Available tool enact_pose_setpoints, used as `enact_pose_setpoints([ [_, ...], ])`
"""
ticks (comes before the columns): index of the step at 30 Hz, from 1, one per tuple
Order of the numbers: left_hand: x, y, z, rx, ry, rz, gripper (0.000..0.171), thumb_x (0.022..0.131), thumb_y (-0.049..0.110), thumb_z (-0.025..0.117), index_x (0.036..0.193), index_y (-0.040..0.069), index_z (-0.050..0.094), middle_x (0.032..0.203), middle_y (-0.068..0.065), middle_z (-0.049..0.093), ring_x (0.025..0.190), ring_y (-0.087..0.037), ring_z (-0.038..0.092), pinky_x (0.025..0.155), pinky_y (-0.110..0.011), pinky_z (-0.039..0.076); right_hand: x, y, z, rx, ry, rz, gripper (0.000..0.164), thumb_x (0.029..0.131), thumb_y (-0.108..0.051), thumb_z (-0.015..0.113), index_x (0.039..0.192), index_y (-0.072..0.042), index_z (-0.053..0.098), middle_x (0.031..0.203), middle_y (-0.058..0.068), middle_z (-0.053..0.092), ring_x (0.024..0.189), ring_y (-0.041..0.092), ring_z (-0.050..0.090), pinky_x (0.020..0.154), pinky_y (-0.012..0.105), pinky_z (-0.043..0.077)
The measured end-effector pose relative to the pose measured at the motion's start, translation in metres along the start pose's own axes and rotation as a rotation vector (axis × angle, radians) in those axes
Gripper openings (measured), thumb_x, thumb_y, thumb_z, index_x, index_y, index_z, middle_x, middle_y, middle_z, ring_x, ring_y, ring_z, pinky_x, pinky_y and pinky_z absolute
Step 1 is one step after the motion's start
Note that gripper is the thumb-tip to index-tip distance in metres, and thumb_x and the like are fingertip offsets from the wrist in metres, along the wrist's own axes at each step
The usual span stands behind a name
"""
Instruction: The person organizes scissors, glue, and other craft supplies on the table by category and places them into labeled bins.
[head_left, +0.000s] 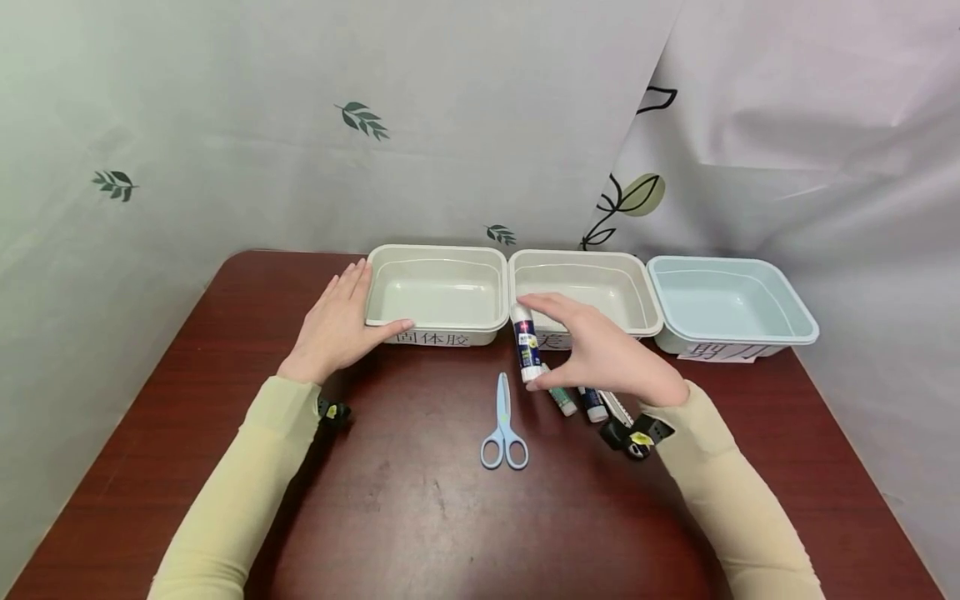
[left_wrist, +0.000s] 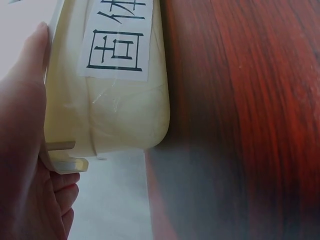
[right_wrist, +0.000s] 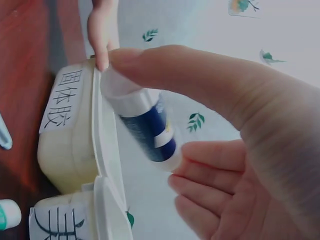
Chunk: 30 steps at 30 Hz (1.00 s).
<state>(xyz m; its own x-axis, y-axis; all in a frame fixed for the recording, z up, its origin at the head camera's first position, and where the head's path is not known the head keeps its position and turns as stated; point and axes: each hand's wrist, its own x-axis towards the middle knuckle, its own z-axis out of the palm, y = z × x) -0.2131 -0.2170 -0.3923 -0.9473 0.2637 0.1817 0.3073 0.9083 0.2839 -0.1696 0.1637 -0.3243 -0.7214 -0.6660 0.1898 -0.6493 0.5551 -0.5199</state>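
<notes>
My right hand (head_left: pixel 603 350) pinches a navy-and-white glue stick (head_left: pixel 528 346) by its two ends, thumb at one and fingertips at the other. It is held in front of the gap between the left and middle bins, above the table. In the right wrist view the glue stick (right_wrist: pixel 150 127) slants between thumb and fingers. My left hand (head_left: pixel 333 321) rests against the left cream bin (head_left: pixel 442 292), fingers straight along its left side and thumb on the front rim. Its paper label (left_wrist: pixel 117 52) faces forward. Light-blue scissors (head_left: pixel 502 429) lie on the table between the hands.
Beneath my right hand lie a green glue stick (head_left: pixel 562 400), another navy glue stick (head_left: pixel 593 406) and a partly hidden cutter (head_left: pixel 617 408). A middle cream bin (head_left: pixel 585 279) and a light-blue bin (head_left: pixel 731 304) continue the row, both labelled. A patterned curtain (head_left: pixel 427 125) hangs behind.
</notes>
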Motion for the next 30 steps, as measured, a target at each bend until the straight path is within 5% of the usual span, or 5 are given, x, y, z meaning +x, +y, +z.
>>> enact_pose_setpoints([
  [18, 0.001, 0.001, -0.001, 0.007, -0.01, -0.003, 0.12, 0.087, 0.08, 0.053, 0.16, -0.006, 0.015, 0.166, -0.023, 0.017, 0.153, -0.034, 0.013, 0.124, -0.042, 0.005, 0.08, 0.013, -0.012, 0.013, 0.096, -0.023, 0.103, 0.069, -0.031, 0.096, 0.153, -0.001, 0.044, 0.152, 0.012, 0.046, 0.139, 0.024, 0.043, 0.117, 0.037, 0.033],
  [30, 0.0, 0.0, 0.001, -0.006, 0.001, 0.009, 0.119, 0.087, 0.078, 0.056, 0.159, -0.007, 0.016, 0.165, -0.024, 0.018, 0.153, -0.034, 0.013, 0.124, -0.043, 0.005, 0.112, 0.028, 0.005, -0.039, 0.007, 0.078, 0.105, 0.075, -0.037, 0.092, 0.155, 0.001, 0.037, 0.158, 0.015, 0.04, 0.145, 0.028, 0.035, 0.12, 0.036, 0.026],
])
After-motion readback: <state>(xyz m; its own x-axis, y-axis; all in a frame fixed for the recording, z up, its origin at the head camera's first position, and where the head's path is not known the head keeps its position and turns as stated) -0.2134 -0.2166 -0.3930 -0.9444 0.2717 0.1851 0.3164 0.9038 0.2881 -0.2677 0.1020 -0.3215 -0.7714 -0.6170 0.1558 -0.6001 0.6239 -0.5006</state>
